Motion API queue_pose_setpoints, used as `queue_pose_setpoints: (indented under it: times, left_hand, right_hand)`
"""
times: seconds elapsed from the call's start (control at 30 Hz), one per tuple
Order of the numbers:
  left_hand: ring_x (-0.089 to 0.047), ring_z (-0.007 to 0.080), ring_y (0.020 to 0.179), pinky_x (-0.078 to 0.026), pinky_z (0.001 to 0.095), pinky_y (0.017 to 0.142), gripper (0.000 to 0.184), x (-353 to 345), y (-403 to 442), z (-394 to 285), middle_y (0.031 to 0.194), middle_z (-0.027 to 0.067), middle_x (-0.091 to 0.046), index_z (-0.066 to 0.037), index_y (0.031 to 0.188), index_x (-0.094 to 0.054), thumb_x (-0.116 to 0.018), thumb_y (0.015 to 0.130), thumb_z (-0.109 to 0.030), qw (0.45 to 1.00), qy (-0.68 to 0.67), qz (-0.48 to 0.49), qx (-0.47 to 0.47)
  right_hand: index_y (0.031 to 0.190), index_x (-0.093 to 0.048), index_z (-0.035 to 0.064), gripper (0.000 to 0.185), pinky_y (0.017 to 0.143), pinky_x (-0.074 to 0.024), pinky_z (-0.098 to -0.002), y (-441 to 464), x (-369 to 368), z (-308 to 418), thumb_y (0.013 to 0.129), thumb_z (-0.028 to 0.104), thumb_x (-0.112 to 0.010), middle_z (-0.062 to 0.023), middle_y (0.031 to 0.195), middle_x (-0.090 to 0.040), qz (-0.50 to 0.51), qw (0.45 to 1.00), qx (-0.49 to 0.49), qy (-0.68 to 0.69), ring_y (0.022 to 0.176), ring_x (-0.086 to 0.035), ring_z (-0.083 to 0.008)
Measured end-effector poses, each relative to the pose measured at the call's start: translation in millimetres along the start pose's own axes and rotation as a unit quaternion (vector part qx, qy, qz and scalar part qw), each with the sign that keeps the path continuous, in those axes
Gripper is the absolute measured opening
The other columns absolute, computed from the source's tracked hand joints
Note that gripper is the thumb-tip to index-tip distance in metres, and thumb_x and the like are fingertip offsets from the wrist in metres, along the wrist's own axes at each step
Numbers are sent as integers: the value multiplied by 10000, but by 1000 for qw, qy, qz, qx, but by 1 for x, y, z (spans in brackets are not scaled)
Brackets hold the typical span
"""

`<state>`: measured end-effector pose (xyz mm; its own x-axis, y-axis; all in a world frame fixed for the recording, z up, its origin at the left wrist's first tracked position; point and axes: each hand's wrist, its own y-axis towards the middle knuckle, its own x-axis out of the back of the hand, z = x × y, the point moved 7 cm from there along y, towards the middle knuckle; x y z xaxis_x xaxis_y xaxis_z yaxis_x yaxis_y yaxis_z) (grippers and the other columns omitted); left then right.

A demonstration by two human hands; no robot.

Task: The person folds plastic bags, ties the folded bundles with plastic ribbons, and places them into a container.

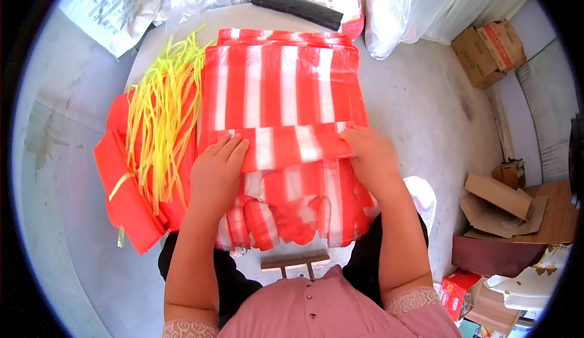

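In the head view, a thick pile of red-and-white striped plastic bags (pixel 289 82) lies in front of me, its cut handle ends hanging toward my lap. Across the pile runs a folded band of striped plastic bag (pixel 280 147). My left hand (pixel 220 166) is closed on the band's left end, fingers together on top and thumb hidden. At the right end, my right hand (pixel 372 155) is closed on it too, slightly blurred, its thumb side out of sight. Left of the pile, a bunch of yellow plastic ties (pixel 163 113) rests on folded red bags (pixel 125 180).
Behind the pile lies a black rolled bundle (pixel 298 9), with white printed sacks (pixel 115 9) further back. Cardboard boxes (pixel 486 52) stand at the right wall. An open carton (pixel 505 204) sits on a brown cabinet at the right. A small wooden stool (pixel 295 260) is below.
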<state>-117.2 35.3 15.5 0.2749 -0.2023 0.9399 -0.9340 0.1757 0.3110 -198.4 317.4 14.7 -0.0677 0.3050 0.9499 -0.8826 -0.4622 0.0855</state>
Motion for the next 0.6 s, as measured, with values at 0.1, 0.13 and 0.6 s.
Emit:
queue_pose_setpoints:
  times: [0.1,0.13,0.6]
  left_hand:
    - [-711,349,1142,-569,447,971,415,13,0,2,1272,119,-735,-58,1277,-690,-672,863,-48,993,-69,45,83]
    - [-724,330,1114,-577,436,949,407,23,2,-3,1247,105,-747,-53,1276,-689,-685,869,-41,986,-90,77,121]
    - [-604,232,1279,-515,375,1063,901,-71,-40,-108,1540,194,-491,-31,1668,-112,-674,965,14,563,-707,244,353]
  right_hand:
    - [1381,-589,31,511,1101,-491,-428,-4,29,-10,881,51,-692,-141,1425,-620,-129,979,-64,145,1312,-600,-301]
    - [1415,-560,35,547,1110,-480,-425,-8,44,-10,889,62,-704,-141,1438,-602,-246,944,-51,215,1311,-594,-293]
    - [1662,-173,70,667,1203,-385,-406,-5,-11,-2,1117,257,-507,-161,1674,-306,-142,780,-160,588,1459,-446,-271]
